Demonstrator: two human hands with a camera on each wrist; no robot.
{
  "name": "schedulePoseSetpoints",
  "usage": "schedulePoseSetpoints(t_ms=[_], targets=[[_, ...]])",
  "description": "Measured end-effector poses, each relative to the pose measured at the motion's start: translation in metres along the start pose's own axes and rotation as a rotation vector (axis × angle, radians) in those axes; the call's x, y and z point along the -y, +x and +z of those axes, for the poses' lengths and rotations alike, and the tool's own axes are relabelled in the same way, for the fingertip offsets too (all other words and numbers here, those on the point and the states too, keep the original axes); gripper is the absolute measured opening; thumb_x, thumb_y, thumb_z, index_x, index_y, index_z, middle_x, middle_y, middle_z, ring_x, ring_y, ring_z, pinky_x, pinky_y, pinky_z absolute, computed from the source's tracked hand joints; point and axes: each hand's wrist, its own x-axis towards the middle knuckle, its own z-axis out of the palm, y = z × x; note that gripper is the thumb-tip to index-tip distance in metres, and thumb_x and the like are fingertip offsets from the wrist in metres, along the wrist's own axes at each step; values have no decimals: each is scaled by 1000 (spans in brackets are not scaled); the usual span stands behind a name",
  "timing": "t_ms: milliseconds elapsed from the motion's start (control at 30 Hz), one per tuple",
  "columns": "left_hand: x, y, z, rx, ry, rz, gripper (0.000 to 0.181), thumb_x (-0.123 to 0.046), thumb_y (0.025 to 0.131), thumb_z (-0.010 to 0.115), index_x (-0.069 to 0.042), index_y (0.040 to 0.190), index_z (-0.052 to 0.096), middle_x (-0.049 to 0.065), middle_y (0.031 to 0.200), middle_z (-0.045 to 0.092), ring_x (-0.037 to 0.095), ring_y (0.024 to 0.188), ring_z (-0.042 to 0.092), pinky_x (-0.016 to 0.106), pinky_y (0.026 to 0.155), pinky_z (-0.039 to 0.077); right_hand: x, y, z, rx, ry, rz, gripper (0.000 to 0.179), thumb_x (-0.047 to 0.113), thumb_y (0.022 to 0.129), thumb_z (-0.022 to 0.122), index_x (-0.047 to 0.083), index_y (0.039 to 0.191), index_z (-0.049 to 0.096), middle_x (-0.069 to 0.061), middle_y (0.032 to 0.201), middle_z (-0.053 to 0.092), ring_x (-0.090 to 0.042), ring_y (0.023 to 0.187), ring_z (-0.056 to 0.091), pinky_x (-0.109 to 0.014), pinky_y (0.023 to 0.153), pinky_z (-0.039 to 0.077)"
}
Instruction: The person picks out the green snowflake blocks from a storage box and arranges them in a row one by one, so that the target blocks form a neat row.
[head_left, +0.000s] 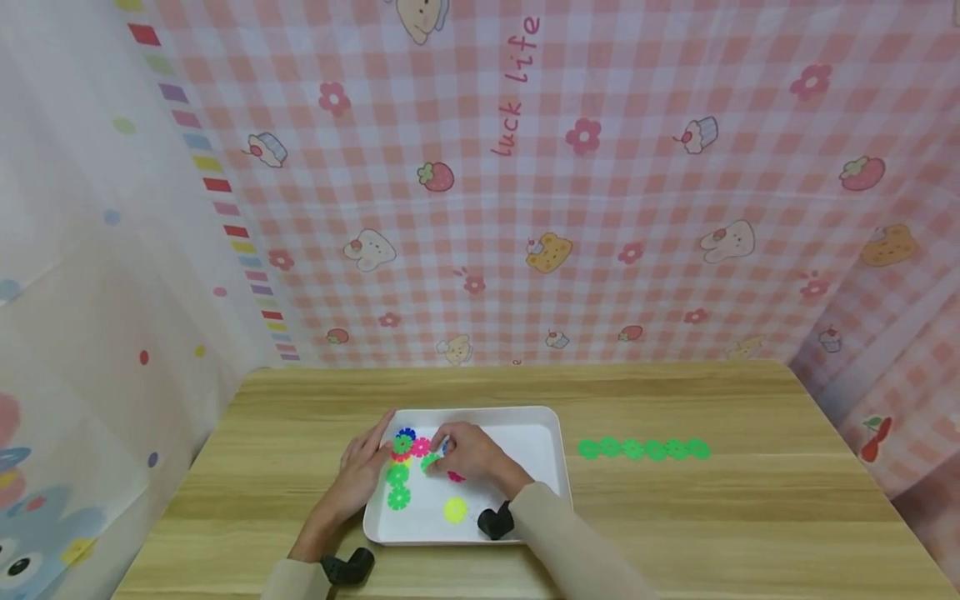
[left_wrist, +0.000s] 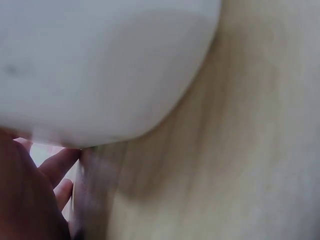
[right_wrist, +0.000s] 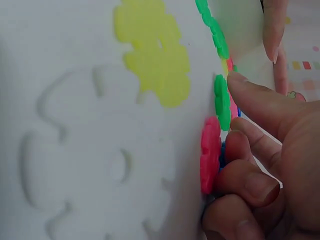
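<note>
My left hand [head_left: 358, 477] holds the left rim of a white tray [head_left: 528, 454], thumb on the inner side and fingers outside; the left wrist view shows mostly the tray's outer side. Inside the tray, my right hand [head_left: 474, 452] pinches a green snowflake disc [right_wrist: 222, 102] between thumb and index finger. Around it lie a pink disc [head_left: 421, 447], a magenta disc [head_left: 456, 477] by the curled fingers, and blue discs partly hidden by the hand. Green discs [head_left: 398, 498] and a few other colours cluster along the tray's left side.
A yellow disc [head_left: 455, 510] and a white one [right_wrist: 95, 165] lie near the tray's front. Right of the tray, several green discs [head_left: 645, 450] form a row on the wooden table [head_left: 712, 517]. A checked curtain [head_left: 487, 208] hangs behind.
</note>
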Motion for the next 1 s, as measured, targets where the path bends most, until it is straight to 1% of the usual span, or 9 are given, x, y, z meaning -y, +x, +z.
schedulePoseSetpoints(t_ms=[133, 267, 433, 567, 700, 867, 1000], targets=[[1, 0, 0, -3, -1, 11, 54, -32, 109, 32, -26, 160, 16, 16, 164, 17, 43, 149, 5, 64, 115, -10, 1, 1, 3, -25, -59, -1, 23, 26, 78, 85, 19, 89, 67, 1, 71, 52, -13, 63, 47, -25, 57, 38], [1, 1, 1, -2, 7, 27, 54, -31, 109, 31, -24, 160, 16, 17, 163, 18, 43, 149, 7, 60, 117, -12, 2, 0, 4, -36, -81, 12, 21, 25, 78, 85, 20, 87, 67, 1, 72, 53, -14, 65, 48, -25, 59, 38], [1, 1, 1, 2, 1, 16, 55, -33, 109, 31, -26, 160, 15, 16, 164, 17, 44, 149, 3, 61, 116, -12, 3, -1, 3, -26, -67, 26, 18, 22, 79, 85, 20, 88, 69, 0, 76, 54, -14, 68, 49, -26, 60, 39], [1, 0, 1, 5, -1, 11, 55, -36, 108, 31, -27, 160, 15, 15, 164, 16, 44, 149, 1, 62, 115, -13, 4, -2, 1, -11, -35, 24, 18, 17, 79, 84, 16, 89, 69, -1, 75, 54, -15, 66, 49, -26, 59, 39], [0, 0, 0, 7, -4, 14, 55, -36, 108, 31, -27, 160, 14, 15, 165, 15, 42, 149, 2, 61, 116, -14, 4, -2, 0, 4, -21, 18, 20, 13, 79, 84, 13, 88, 67, -1, 72, 53, -14, 64, 48, -25, 59, 39], [-1, 0, 0, 5, -5, 13, 55, -35, 108, 31, -27, 160, 15, 14, 165, 15, 42, 150, 3, 60, 116, -13, 4, -2, 0, 25, -18, 15, 22, 12, 79, 84, 15, 88, 64, 1, 69, 51, -13, 61, 47, -24, 58, 38], [0, 0, 1, -3, -8, 14, 55, -33, 108, 32, -27, 160, 16, 15, 164, 17, 42, 149, 5, 60, 117, -12, 5, -3, -1, 35, -21, -13, 24, 10, 79, 83, 15, 89, 63, 1, 66, 49, -14, 59, 46, -24, 57, 37]])
